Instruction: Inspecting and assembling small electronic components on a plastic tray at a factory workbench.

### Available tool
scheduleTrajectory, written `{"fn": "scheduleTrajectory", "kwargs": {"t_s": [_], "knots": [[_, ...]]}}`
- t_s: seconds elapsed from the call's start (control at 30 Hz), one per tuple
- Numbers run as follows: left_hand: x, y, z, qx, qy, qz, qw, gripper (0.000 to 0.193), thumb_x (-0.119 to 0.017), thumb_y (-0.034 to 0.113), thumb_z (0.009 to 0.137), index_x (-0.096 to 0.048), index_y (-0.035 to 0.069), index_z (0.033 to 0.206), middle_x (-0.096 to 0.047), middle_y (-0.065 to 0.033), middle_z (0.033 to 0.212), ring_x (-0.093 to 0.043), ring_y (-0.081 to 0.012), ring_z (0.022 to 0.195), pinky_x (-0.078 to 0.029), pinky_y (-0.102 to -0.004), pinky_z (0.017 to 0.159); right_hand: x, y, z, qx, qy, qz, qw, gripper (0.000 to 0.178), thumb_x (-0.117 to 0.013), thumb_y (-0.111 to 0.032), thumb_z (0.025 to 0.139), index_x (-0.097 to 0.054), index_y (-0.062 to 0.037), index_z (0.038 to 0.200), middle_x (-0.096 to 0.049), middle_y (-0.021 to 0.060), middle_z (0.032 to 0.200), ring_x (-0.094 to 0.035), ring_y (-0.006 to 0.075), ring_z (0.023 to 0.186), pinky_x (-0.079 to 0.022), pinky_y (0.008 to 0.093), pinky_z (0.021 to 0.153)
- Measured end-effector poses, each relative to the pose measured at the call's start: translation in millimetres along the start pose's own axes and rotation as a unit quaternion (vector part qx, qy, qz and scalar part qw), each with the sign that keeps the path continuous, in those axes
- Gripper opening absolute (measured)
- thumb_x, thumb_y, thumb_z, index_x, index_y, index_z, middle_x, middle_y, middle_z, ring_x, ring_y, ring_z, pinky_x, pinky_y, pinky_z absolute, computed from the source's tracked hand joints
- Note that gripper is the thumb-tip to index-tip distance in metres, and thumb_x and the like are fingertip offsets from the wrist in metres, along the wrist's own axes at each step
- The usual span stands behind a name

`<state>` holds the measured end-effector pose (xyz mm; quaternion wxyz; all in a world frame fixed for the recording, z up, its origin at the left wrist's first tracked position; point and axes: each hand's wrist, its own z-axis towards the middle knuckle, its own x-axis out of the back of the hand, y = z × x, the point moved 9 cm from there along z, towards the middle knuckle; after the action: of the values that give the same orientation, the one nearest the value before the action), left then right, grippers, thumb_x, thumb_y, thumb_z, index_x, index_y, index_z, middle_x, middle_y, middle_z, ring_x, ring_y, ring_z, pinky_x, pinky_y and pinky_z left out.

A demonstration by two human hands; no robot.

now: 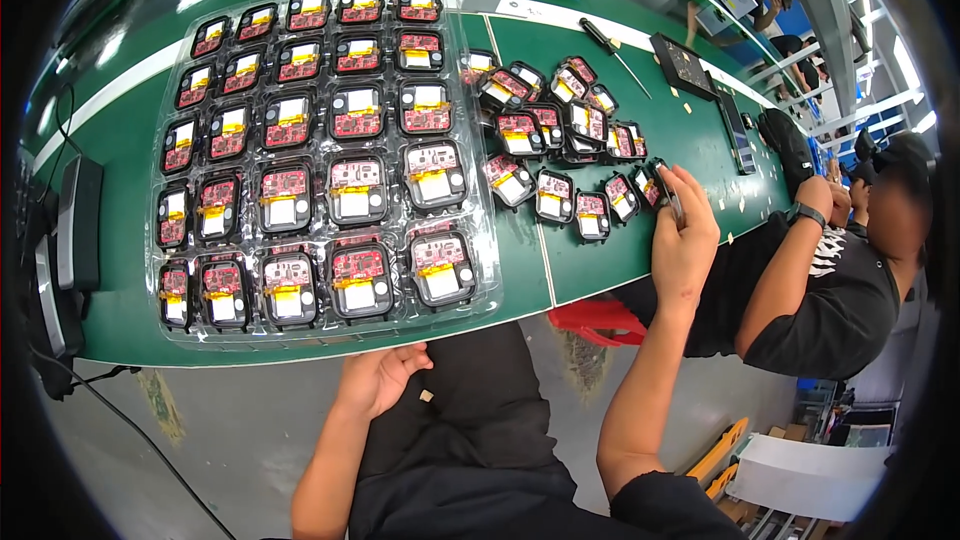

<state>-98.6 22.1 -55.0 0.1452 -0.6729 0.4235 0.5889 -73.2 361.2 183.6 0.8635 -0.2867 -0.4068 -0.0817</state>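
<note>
My right hand (686,230) is closed at the right end of the pile, pinching a watch case (669,190) seen nearly edge-on. Close to it lie loose black watch cases (621,197) with red circuit boards and white, yellow-taped batteries, several of them heaped on one another. My left hand (383,380) hangs over my lap just below the table's front edge. Its fingers are curled together, and whether anything is between them is hidden. Beyond it, a clear plastic tray (487,258) bears rows of similar watch cases (358,190), boards facing up.
Behind the pile lie a screwdriver (615,55) and a dark open box (684,67). A flat dark device (737,135) is on the green table (590,275) farther right. Another person (830,270) sits at my right. Dark equipment (75,230) stands at the left edge.
</note>
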Motion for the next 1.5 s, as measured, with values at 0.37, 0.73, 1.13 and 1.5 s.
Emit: {"fn": "scheduleTrajectory", "kwargs": {"t_s": [0.37,0.73,1.13,1.5], "knots": [[4,-2,1,0.006,0.01,0.016,1.0,0.028,-0.056,0.022,0.102,-0.064,0.001,0.117,-0.07,-0.0171,0.106,-0.07,-0.028,0.093,-0.058,-0.0455,0.084,9,-12,-7,0.022,0.039,-0.02,0.999,0.049,-0.051,0.012,0.078,-0.073,-0.009,0.116,-0.065,0.015,0.127,-0.068,0.0232,0.079,-0.053,0.0295,0.072],[-1,1,-1,0.009,0.042,0.001,0.999,0.021,-0.048,0.01,0.102,-0.062,-0.001,0.113,-0.068,-0.0164,0.099,-0.069,-0.0259,0.084,-0.057,-0.0438,0.078,-5,-63,-40,0.102,-0.058,0.016,0.993,0.052,-0.052,0.015,0.067,-0.072,-0.0038,0.111,-0.067,0.0126,0.122,-0.072,0.0282,0.084,-0.056,0.0345,0.07],[0,-4,0,0.02,0.04,0.011,0.999,0.022,-0.049,0.012,0.102,-0.062,-0.001,0.115,-0.068,-0.0163,0.1,-0.069,-0.0257,0.085,-0.058,-0.0436,0.081,1,-66,-38,0.065,-0.07,0.017,0.995,0.056,-0.052,0.015,0.07,-0.069,-0.0052,0.119,-0.063,0.0133,0.126,-0.068,0.0285,0.079,-0.054,0.0364,0.069],[-4,-4,3,0.026,-0.003,0.005,1.0,0.029,-0.057,0.023,0.101,-0.064,0.0,0.116,-0.07,-0.0168,0.107,-0.069,-0.0271,0.094,-0.057,-0.0439,0.087,0,-53,-34,0.002,-0.085,-0.074,0.994,0.052,-0.054,0.015,0.077,-0.066,-0.0058,0.123,-0.06,0.0134,0.13,-0.068,0.0344,0.092,-0.053,0.0403,0.079]]}}
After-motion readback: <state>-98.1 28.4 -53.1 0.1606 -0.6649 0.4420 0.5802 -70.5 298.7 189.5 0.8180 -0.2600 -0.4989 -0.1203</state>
